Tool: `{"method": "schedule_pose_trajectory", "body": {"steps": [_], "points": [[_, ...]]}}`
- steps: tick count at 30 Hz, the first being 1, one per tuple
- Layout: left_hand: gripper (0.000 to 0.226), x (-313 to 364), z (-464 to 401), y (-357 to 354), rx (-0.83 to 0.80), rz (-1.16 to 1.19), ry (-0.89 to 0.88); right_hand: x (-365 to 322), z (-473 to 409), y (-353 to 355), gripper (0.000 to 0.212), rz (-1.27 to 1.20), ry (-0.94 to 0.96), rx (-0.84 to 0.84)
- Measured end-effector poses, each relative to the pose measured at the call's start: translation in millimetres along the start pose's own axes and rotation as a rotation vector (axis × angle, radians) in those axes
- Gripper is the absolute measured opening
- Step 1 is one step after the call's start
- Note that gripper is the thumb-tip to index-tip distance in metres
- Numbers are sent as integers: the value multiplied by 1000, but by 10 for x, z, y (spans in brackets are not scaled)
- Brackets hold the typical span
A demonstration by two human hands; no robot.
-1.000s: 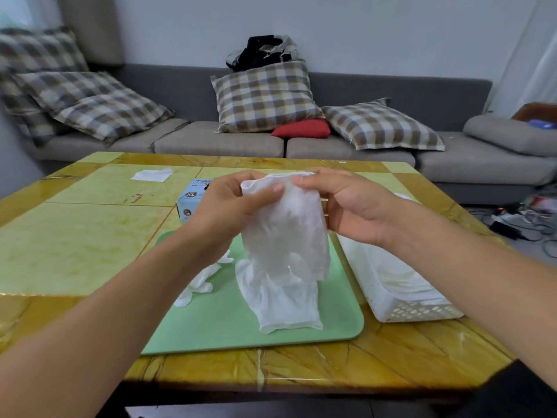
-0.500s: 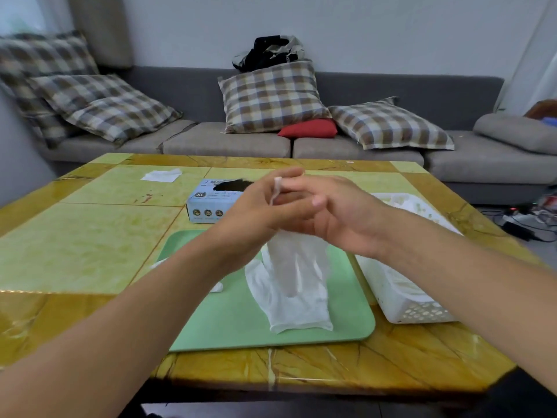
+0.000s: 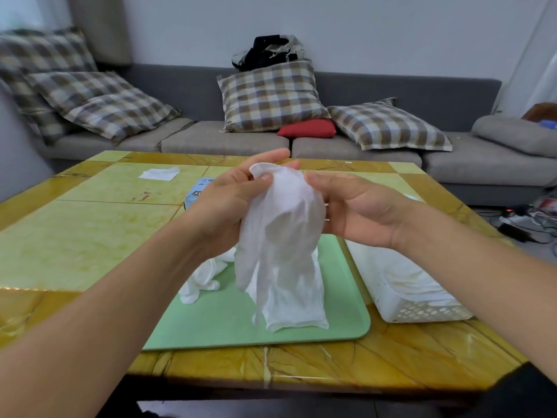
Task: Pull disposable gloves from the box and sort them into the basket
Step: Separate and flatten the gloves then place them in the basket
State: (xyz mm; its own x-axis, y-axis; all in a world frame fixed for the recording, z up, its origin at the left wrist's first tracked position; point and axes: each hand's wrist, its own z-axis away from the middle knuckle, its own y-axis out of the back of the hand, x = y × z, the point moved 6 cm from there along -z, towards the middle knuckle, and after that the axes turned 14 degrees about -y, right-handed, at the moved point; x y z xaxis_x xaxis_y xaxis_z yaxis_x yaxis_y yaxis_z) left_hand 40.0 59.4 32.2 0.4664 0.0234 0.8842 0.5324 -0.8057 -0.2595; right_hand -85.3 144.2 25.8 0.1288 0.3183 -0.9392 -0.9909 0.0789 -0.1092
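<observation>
Basket point(image 3: 422, 312) w/ gloves point(image 3: 413, 285); box point(image 3: 199, 193)

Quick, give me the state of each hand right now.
Left hand: pinching the top of the white glove between thumb and fingers.
Right hand: fingers behind the same glove; whether it grips cannot be told.

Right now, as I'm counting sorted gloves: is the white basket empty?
Not empty: white gloves lie piled inside the white basket, right of the green tray.
</observation>
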Motion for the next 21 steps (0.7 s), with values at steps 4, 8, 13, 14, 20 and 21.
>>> {"method": "schedule_pose_trajectory", "body": {"steps": [4,8,13,14,20,21], "points": [[37,38,11,117,-24,-125,-1,-40,14,-10,23,-32,9,-19],[41,0,51,195,-123,-297,84,16,2,24,23,-38,-57,3],[36,-100,30,336,-98,-371,160,130,-54,72,41,-40,-151,-7],[32,-139,13,361,-90,-385,190,156,-92,95,38,-23,-164,5],[24,-414,-247,576,65,-555,328,240,-462,267,20,19,-197,329],[20,-355,-331,570,105,-561,218,139,-487,302,20,19,-96,382]]}}
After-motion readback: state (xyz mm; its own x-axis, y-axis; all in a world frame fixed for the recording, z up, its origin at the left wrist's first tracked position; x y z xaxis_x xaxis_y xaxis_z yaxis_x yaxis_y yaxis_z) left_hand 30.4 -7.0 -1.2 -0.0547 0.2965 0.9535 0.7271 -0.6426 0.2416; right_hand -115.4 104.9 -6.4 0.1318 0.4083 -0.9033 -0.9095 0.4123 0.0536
